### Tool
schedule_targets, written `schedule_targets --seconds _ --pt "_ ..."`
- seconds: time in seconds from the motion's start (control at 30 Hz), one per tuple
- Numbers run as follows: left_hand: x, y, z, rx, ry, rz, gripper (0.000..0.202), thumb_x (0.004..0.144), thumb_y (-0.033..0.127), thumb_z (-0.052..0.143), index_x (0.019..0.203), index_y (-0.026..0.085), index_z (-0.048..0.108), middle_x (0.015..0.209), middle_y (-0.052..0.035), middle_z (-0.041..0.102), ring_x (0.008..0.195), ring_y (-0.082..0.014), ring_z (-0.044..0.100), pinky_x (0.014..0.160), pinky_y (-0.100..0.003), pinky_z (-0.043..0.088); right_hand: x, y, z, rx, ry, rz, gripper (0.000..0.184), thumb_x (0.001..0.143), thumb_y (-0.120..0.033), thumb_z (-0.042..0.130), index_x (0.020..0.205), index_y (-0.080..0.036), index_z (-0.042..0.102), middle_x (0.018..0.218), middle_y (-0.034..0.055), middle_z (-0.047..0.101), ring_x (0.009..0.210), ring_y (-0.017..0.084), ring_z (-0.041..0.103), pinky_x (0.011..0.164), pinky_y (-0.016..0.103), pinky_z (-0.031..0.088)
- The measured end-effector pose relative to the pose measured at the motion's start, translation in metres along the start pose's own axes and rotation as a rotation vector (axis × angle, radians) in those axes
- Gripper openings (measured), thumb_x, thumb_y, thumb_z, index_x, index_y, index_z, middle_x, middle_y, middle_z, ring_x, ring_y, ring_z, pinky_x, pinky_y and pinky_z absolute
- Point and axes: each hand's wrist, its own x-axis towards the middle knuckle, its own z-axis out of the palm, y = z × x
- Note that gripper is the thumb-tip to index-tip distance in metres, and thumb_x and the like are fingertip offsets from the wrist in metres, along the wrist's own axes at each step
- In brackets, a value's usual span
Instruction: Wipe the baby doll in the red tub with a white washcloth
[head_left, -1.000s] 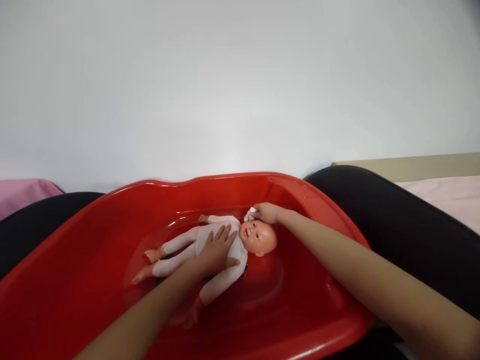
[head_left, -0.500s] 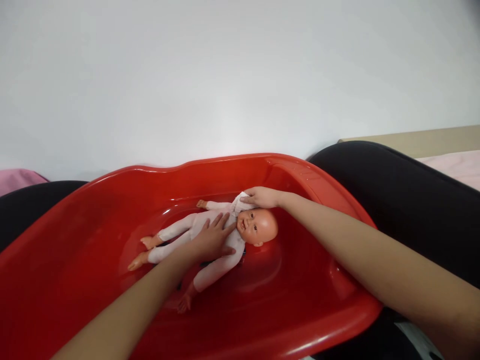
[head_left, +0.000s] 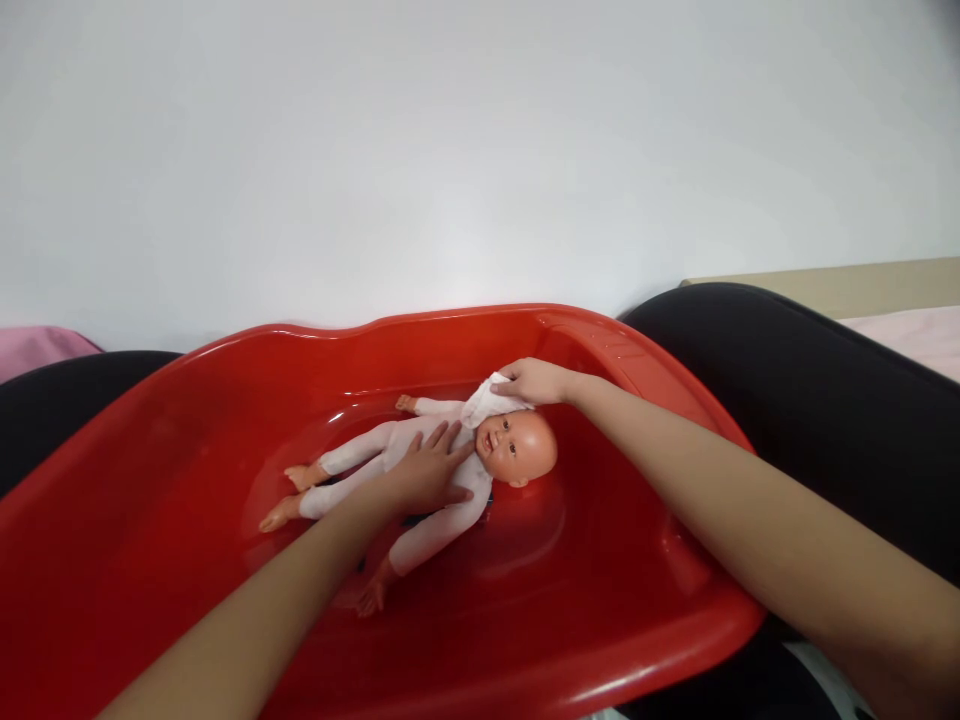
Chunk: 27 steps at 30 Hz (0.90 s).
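Note:
A baby doll (head_left: 525, 447) with a bald head and white cloth body lies on its back in a red baby bathtub (head_left: 630, 640), its head toward the right. Shallow water seems to surround it. My left hand (head_left: 431, 475) rests on the doll's chest with the fingers spread. Beside the far side of the head, my right hand (head_left: 536, 382) pinches a white cloth (head_left: 486, 400). The cloth hangs over the doll's far shoulder, close to its cheek. My left hand hides part of the doll's torso.
Black padded surfaces (head_left: 795, 400) flank the tub on the right and left. Behind it rises a pale wall (head_left: 450, 150). Pink fabric (head_left: 45, 352) shows at the far left, and a light pink surface (head_left: 915, 335) with a beige edge lies at the right.
My right hand has lifted slightly away from the doll's head, drawing the white cloth up so more of it shows. The left hand stays on the chest.

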Motion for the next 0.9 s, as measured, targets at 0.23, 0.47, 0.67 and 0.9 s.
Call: schedule_targets --seconds 0.23,0.47,0.67,0.9 --pt "0.003 -0.001 0.001 0.026 -0.006 -0.002 0.095 0.088 0.053 0.067 0.165 0.034 0.014 0.172 -0.0158 0.004 0.158 -0.0403 0.003 0.122 -0.069 0.016 0.001 -0.005 0.001 -0.011 -0.055 -0.014 0.03 0.086 -0.049 0.058 0.078 -0.02 0.062 0.073 -0.0008 0.062 0.062 0.012 0.049 0.057 0.026 0.033" --pt "0.003 -0.001 0.002 0.021 0.007 0.0 0.093 0.088 0.053 0.068 0.164 0.034 0.019 0.173 -0.0148 0.002 0.158 -0.041 0.004 0.122 -0.07 0.017 0.003 0.001 0.001 -0.207 -0.027 0.131 0.022 0.084 -0.038 0.058 0.078 -0.018 0.064 0.075 0.0042 0.067 0.063 0.015 0.054 0.06 0.027 0.036" --pt "0.0 0.002 -0.001 0.018 -0.001 -0.013 0.095 0.088 0.049 0.069 0.165 0.033 0.016 0.173 -0.0144 0.002 0.158 -0.0418 0.004 0.121 -0.07 0.016 -0.001 -0.006 0.0 -0.101 -0.065 0.072 0.023 0.085 -0.039 0.057 0.084 -0.019 0.068 0.084 0.0037 0.07 0.065 0.014 0.057 0.058 0.027 0.037" --pt "-0.001 0.01 -0.017 -0.012 0.116 -0.008 0.078 0.091 0.042 0.067 0.159 0.026 0.034 0.168 -0.0138 0.029 0.153 -0.038 0.027 0.121 -0.057 0.029 0.004 -0.004 0.002 -0.107 -0.096 0.079 0.025 0.085 -0.042 0.058 0.083 -0.019 0.068 0.083 0.0052 0.072 0.065 0.016 0.06 0.057 0.026 0.039"
